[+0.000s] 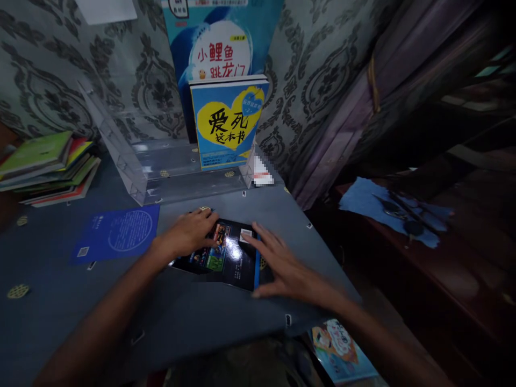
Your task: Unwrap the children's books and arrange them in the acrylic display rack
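A dark, glossy book (pixel 233 258) lies flat on the table, with a white barcode label near its top and a blue strip along its right edge. My left hand (pixel 189 232) rests over its upper left part, palm down, with the fingers stretched out. At the right edge is my right hand (pixel 284 267), thumb and fingers spread apart, fingertips at the cover near the barcode. Behind them, a clear acrylic book rack (pixel 121 145) supports a blue book with a yellow heart (pixel 226 126) and a taller teal book (pixel 226 43).
A blue sheet (pixel 121 234) with a round outline lies to the left. Several stacked books (pixel 48 161) stand at the far left. Patterned wallpaper and a tied curtain (pixel 342 113) rise behind. Scissors lie on a blue cloth (pixel 363 201) at right. Below the table edge is a colourful book (pixel 342 349).
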Motion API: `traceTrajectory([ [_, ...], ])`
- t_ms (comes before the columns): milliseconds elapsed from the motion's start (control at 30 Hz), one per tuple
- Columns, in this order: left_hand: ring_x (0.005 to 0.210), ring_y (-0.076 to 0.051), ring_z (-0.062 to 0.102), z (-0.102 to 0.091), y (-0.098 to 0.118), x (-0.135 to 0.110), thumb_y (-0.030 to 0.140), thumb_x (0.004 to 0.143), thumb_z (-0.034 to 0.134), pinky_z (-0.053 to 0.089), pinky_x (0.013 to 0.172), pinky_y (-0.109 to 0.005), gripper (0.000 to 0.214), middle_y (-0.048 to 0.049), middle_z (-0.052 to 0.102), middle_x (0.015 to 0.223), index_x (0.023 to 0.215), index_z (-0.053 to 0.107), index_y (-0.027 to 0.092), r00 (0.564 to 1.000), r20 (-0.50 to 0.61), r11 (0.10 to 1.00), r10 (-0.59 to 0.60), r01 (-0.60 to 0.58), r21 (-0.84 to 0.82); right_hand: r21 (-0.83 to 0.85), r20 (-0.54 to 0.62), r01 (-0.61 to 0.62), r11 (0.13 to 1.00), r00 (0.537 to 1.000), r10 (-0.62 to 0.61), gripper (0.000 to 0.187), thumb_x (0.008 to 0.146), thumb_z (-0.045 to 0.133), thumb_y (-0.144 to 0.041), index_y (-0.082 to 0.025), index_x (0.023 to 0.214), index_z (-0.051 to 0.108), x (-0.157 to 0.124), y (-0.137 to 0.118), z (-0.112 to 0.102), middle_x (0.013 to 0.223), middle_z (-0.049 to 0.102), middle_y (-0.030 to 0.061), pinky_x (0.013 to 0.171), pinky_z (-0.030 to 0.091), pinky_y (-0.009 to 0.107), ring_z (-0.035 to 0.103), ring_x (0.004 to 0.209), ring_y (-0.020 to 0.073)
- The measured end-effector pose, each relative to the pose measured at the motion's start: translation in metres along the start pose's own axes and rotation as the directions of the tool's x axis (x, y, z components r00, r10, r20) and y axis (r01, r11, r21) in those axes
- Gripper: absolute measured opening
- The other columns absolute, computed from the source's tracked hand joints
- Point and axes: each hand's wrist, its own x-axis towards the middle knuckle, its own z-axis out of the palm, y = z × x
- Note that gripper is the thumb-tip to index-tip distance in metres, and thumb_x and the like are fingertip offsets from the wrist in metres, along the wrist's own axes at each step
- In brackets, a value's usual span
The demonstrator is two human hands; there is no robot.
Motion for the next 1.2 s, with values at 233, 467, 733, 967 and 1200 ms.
traceTrajectory([
  [233,0.116,-0.031,0.060,0.009,-0.011,0.002,0.049,0.092,0.065,0.051,0.089,-0.040,0.042,-0.0123,0.064,0.127,0.120,0.057,0.020,0.997,-0.080,1.000,-0.005,0.006,0.007,-0.097,-0.115,-0.055,0.994,0.992,0.044,0.123,0.074,0.087,-0.051,-0.038,0.164,0.005,-0.013,-0.001,0.021,0.173,-0.003,0.0156,0.119,0.034,0.064,0.011,0.157,0.0423],
  [467,0.106,-0.034,0.065,0.003,-0.019,0.001,0.049,0.097,0.056,0.051,0.085,-0.044,0.038,-0.0168,0.067,0.113,0.115,0.058,0.015,0.975,-0.113,0.974,-0.192,0.204,0.097,-0.085,-0.185,-0.055,0.995,0.982,0.038,0.088,0.090,0.073,-0.042,-0.032,0.161,0.024,0.028,0.019,-0.009,0.154,0.049,0.0163,0.107,0.047,0.059,0.052,0.136,0.0383],
  [733,0.118,-0.024,0.054,0.021,-0.005,0.046,0.014,0.100,0.038,0.046,0.103,-0.038,0.042,-0.0117,0.058,0.129,0.140,0.051,0.017,0.944,-0.325,0.994,0.055,-0.081,-0.068,0.202,-0.207,0.084,0.976,0.977,-0.042,0.084,0.087,0.076,-0.041,-0.026,0.158,0.033,0.046,0.035,-0.021,0.134,0.065,0.0122,0.106,0.047,0.051,0.059,0.123,0.0303],
  [967,0.113,-0.026,0.052,0.031,-0.005,0.078,0.006,0.094,0.035,0.047,0.099,-0.044,0.056,-0.0129,0.058,0.125,0.145,0.054,0.021,0.941,-0.339,0.997,0.021,-0.043,-0.057,0.190,-0.233,0.133,0.973,0.969,-0.087,0.095,0.082,0.082,-0.045,-0.026,0.160,0.030,0.042,0.042,-0.012,0.139,0.062,0.0133,0.110,0.042,0.052,0.055,0.129,0.0323],
  [1200,0.123,-0.025,0.050,0.042,-0.010,0.072,0.005,0.097,0.036,0.044,0.106,-0.043,0.056,-0.0141,0.054,0.135,0.147,0.054,0.022,0.918,-0.386,0.989,0.094,-0.131,-0.070,0.159,-0.207,0.080,0.984,0.977,-0.046,0.100,0.083,0.081,-0.042,-0.029,0.163,0.023,0.043,0.043,-0.011,0.142,0.060,0.0124,0.110,0.041,0.053,0.054,0.130,0.0340],
])
